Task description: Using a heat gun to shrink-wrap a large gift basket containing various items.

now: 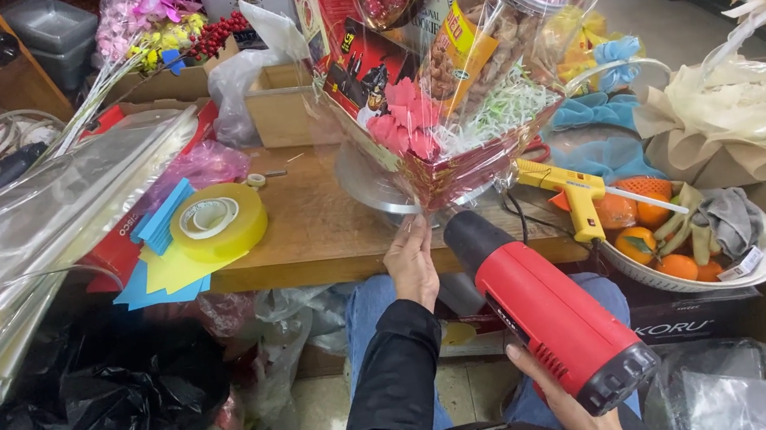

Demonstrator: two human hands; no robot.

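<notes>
A red heat gun [548, 316] is gripped by the right hand [566, 407], the fingers closed around its handle low in the view, so that the black nozzle is aimed up at the underside of a gift basket [448, 111]. The left hand [412, 262] is laid against the clear wrapping film at the basket's lower front edge; the fingers seem to press or pinch the film rather than close around anything, though the fingertips are partly hidden by it. The film is thus kept taut just where the nozzle points. The basket, packed with boxed snacks, shredded paper and pink paper flowers, is stood on a round metal stand [378, 191] at the front of the workbench, raised and within easy reach of both hands.

Just right of the basket a yellow glue gun [576, 195] is rested across a white bowl [698, 280] holding oranges and a grey cloth. To the left a roll of yellow tape [218, 222] lies on blue and yellow paper sheets [164, 274].

The wooden workbench [317, 227] is crowded. Rolls of clear film [38, 225], artificial flowers [151, 16], a small wooden box [279, 102] and a second wrapped basket [747, 121] surround it, with black rubbish bags [106, 400] on the tiled floor.
</notes>
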